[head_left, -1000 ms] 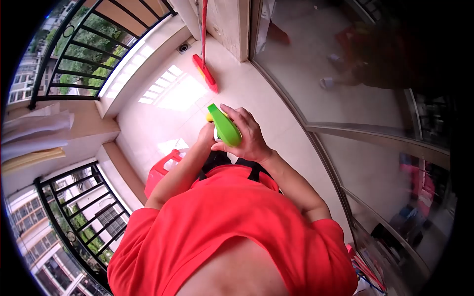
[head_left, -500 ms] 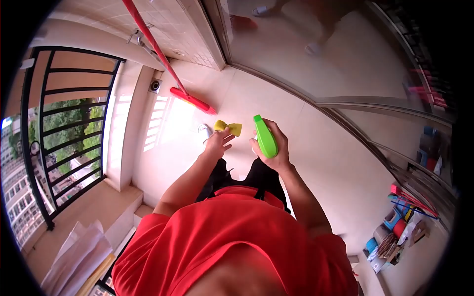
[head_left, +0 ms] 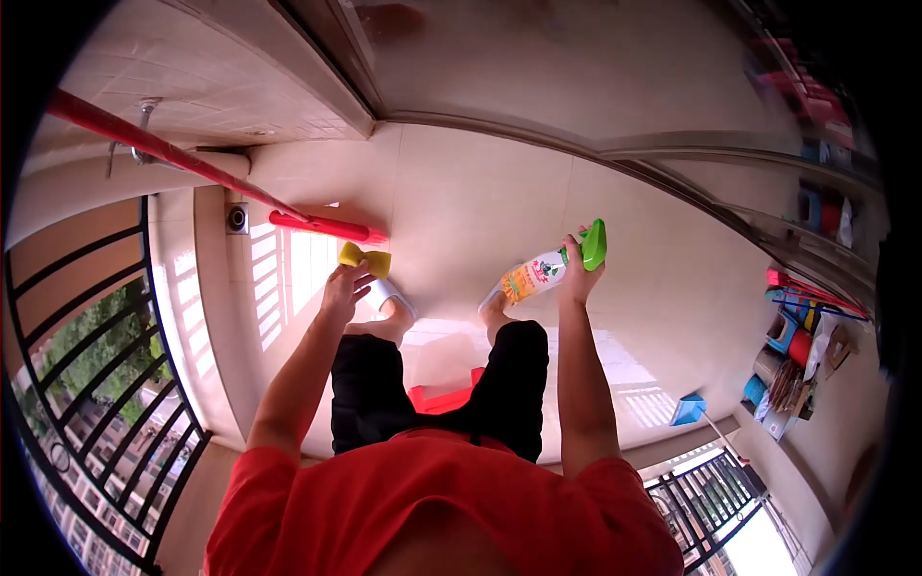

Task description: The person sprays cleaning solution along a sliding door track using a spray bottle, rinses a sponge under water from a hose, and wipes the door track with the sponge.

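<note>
In the head view my left hand pinches a yellow sponge, narrow in its middle, over my slippered foot. Some fingers of that hand are stretched out. My right hand is wrapped round the neck of a spray bottle with a bright green spray head. The bottle is tilted, its white and orange labelled body pointing left and down towards my other foot. Both hands are held apart in front of my knees, above the tiled floor.
A red-handled floor broom or squeegee leans at the left, near a floor drain. Something red, perhaps a stool, is between my legs. A blue dustpan and piled household items are at right. Black railings run along the left.
My hands have moved apart. The spray bottle has gone right and turned, so its labelled body now shows. My view has shifted, and my legs and the dustpan have come into sight.
</note>
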Demonstrator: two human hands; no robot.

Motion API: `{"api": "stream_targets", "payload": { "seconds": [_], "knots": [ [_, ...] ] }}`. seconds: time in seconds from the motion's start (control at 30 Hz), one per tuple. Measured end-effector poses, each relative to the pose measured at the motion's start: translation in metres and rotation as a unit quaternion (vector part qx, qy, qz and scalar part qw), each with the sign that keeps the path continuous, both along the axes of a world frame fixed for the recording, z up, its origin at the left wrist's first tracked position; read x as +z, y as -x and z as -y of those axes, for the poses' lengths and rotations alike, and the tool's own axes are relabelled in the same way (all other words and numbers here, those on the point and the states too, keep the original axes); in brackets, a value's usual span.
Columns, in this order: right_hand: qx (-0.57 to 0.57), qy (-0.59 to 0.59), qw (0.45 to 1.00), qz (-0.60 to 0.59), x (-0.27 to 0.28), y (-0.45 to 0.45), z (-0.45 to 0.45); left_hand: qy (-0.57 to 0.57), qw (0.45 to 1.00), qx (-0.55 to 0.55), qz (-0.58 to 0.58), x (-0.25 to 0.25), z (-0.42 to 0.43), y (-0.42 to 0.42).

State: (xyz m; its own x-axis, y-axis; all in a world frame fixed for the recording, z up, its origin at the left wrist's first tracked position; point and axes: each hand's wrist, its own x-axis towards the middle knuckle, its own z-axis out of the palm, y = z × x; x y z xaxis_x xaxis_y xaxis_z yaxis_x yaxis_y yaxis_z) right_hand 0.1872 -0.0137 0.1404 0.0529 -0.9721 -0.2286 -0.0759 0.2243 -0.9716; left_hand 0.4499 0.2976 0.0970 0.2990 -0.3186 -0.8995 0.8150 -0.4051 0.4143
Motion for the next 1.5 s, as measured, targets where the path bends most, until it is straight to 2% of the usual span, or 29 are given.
{"api": "stream_targets", "payload": {
  "seconds": [0.17,0.2,0.27,0.3,0.33,0.4,0.43,0.47,0.53,0.63,0.73,0.77,0.87,0.9,1.0,1.2,1.23,1.37,1.5],
  "knots": [
    [-0.018,0.060,0.997,-0.042,-0.132,0.033,0.066,0.036,0.994,-0.091,0.046,-0.065,0.060,0.017],
    [-0.016,0.060,0.997,-0.049,-0.152,0.036,0.081,0.046,0.988,-0.135,0.063,-0.080,0.070,0.018],
    [-0.011,0.062,0.996,-0.061,-0.184,0.041,0.106,0.144,0.952,-0.240,0.124,-0.151,0.070,0.021],
    [0.011,0.063,0.995,-0.079,-0.195,0.044,0.115,0.126,0.932,-0.294,0.171,-0.159,0.077,0.024],
    [0.035,0.062,0.993,-0.096,-0.206,0.044,0.125,0.094,0.900,-0.386,0.178,-0.143,0.097,0.020],
    [0.111,0.079,0.978,-0.157,-0.227,0.031,0.138,0.124,0.771,-0.532,0.327,-0.153,0.113,0.014],
    [0.162,0.098,0.961,-0.201,-0.235,0.023,0.141,0.137,0.712,-0.573,0.382,-0.160,0.118,0.011],
    [0.213,0.117,0.939,-0.244,-0.249,0.015,0.144,0.097,0.675,-0.617,0.392,-0.146,0.132,0.009],
    [0.298,0.225,0.885,-0.276,-0.276,-0.005,0.147,0.114,0.558,-0.673,0.472,-0.171,0.136,0.003],
    [0.384,0.295,0.828,-0.285,-0.297,-0.040,0.136,0.127,0.511,-0.676,0.516,-0.190,0.136,0.001],
    [0.419,0.322,0.810,-0.255,-0.317,-0.072,0.123,0.090,0.552,-0.757,0.339,-0.166,0.148,-0.004],
    [0.429,0.323,0.806,-0.248,-0.323,-0.083,0.116,0.104,0.574,-0.741,0.331,-0.158,0.150,-0.005],
    [0.461,0.324,0.793,-0.232,-0.335,-0.121,0.103,0.156,0.580,-0.682,0.418,-0.156,0.135,0.002],
    [0.471,0.315,0.792,-0.228,-0.337,-0.133,0.099,0.167,0.599,-0.670,0.405,-0.153,0.130,0.004],
    [0.477,0.314,0.796,-0.203,-0.352,-0.162,0.091,0.148,0.587,-0.702,0.376,-0.145,0.120,0.003],
    [0.462,0.312,0.804,-0.208,-0.364,-0.187,0.079,0.113,0.593,-0.678,0.419,-0.150,0.117,0.002],
    [0.461,0.315,0.804,-0.207,-0.365,-0.191,0.078,0.114,0.604,-0.673,0.411,-0.151,0.117,0.001],
    [0.466,0.323,0.800,-0.195,-0.371,-0.207,0.068,0.156,0.574,-0.691,0.410,-0.152,0.117,0.003],
    [0.468,0.319,0.805,-0.178,-0.372,-0.230,0.053,0.169,0.583,-0.681,0.410,-0.142,0.118,0.007]
  ]
}}
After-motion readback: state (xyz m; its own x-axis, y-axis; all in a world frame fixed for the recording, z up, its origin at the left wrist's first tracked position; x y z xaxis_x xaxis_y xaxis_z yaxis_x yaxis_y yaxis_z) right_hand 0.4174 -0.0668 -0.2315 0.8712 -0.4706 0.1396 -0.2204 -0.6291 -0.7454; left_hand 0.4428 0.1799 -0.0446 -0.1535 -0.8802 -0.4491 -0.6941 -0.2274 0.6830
